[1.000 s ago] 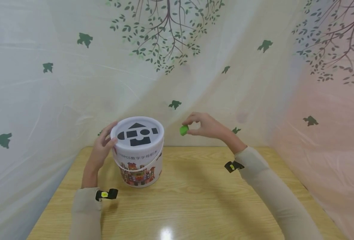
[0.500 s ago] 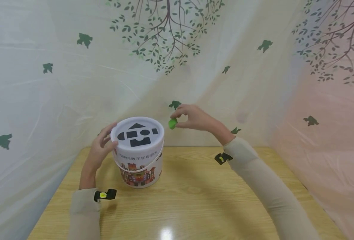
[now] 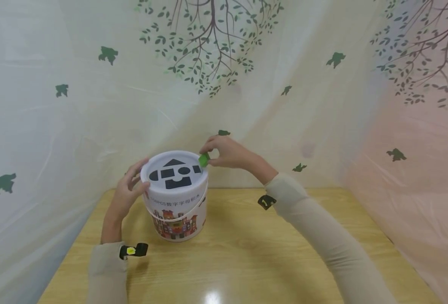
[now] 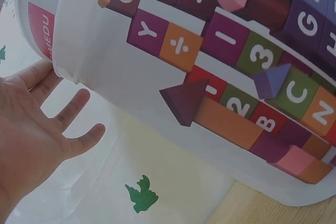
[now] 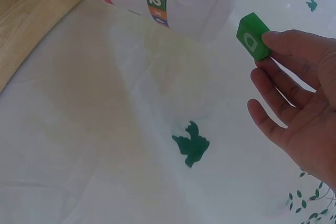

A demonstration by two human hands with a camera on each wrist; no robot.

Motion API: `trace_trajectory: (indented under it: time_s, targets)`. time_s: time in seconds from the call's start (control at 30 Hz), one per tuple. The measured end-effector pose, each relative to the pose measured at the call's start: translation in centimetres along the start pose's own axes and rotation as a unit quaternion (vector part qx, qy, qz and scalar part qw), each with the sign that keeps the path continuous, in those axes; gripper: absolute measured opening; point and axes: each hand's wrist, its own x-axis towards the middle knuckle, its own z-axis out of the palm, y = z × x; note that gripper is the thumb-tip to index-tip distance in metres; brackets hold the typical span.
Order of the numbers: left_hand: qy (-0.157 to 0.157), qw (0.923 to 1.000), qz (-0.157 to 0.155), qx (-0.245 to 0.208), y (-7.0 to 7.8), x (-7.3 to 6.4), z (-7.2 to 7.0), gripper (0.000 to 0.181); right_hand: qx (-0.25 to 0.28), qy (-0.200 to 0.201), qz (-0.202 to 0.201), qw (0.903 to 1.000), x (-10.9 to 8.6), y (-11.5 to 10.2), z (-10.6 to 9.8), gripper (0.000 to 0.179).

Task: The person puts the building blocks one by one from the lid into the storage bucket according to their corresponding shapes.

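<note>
A white toy-block bucket (image 3: 175,198) with a thin handle stands upright on the wooden table. Its lid (image 3: 159,185) has several dark shapes: a triangle, circle, rectangles and an arch among them. My left hand (image 3: 127,192) rests at the bucket's left side, thumb and fingers spread along the lid's rim; in the left wrist view the fingers look fairly straight. Between thumb and forefinger, my right hand (image 3: 231,153) pinches a small green block (image 5: 253,36) marked with a white letter. In the head view the block overlaps the lid's right rim; the other fingers stay loose.
The table (image 3: 246,253) extends in front of and to the right of the bucket. Behind it hangs a pale cloth backdrop (image 3: 133,109) printed with tree branches and green birds. Each sleeve cuff carries a black strap.
My right hand has moved left with the green block, from beside the bucket to the right edge of its lid. My left hand stays at the rim.
</note>
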Motion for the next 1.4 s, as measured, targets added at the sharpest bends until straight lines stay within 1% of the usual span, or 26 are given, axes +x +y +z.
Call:
trace_trajectory:
  time_s: [0.1,0.27,0.47,0.73,1.0,1.23,1.4]
  targets:
    - [0.001,1.0000,0.002,0.003,-0.1,-0.2,0.0,0.066,-0.004,-0.010,-0.002,0.9999,0.4,-0.2,0.5,0.032]
    - [0.002,0.9999,0.013,-0.004,-0.4,-0.3,0.1,0.066,-0.011,-0.020,-0.001,0.9997,0.9,-0.5,1.0,0.031]
    - [0.005,0.9998,0.017,-0.014,-0.7,-0.1,0.1,0.066,-0.018,-0.030,0.003,0.9994,1.4,-0.7,1.1,0.032]
    - [0.005,0.9996,0.017,-0.021,-0.4,0.0,0.0,0.065,-0.028,-0.042,0.012,0.9986,1.8,-1.2,1.1,0.032]
    - [0.004,0.9999,0.010,-0.011,-0.3,0.0,0.0,0.066,-0.035,-0.049,0.014,0.9981,2.0,-1.5,1.5,0.032]
    - [0.002,0.9998,0.011,-0.016,-0.5,0.1,0.0,0.066,-0.054,-0.055,0.007,0.9970,2.1,-1.5,1.8,0.031]
    - [0.005,0.9999,0.011,-0.004,-0.5,0.1,-0.1,0.066,-0.061,-0.054,0.003,0.9967,2.3,-1.5,2.0,0.031]
